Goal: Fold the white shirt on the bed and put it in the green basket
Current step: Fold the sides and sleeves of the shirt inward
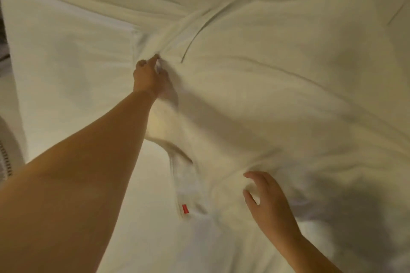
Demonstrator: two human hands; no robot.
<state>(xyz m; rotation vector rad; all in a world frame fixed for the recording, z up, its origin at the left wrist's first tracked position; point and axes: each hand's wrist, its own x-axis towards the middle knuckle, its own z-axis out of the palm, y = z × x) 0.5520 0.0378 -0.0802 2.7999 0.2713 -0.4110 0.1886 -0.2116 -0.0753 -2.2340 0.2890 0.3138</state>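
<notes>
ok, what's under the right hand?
White shirt fabric, bunched between the right hand's curled fingers, on the bed. Whatever lies under that fabric is covered. The left hand pinches the shirt farther up.

The white shirt (195,131) is a plain warm white with no print, hard to tell from the bed (310,29), whose cover is the same creamy off-white, shaded grey-beige in its creases. A small bright red tag (185,209) is the one strong colour, sitting on the shirt's seam. At the left edge a dark grey strip (3,35) shows, and lower down a black-and-white ribbed pattern (5,163).
</notes>
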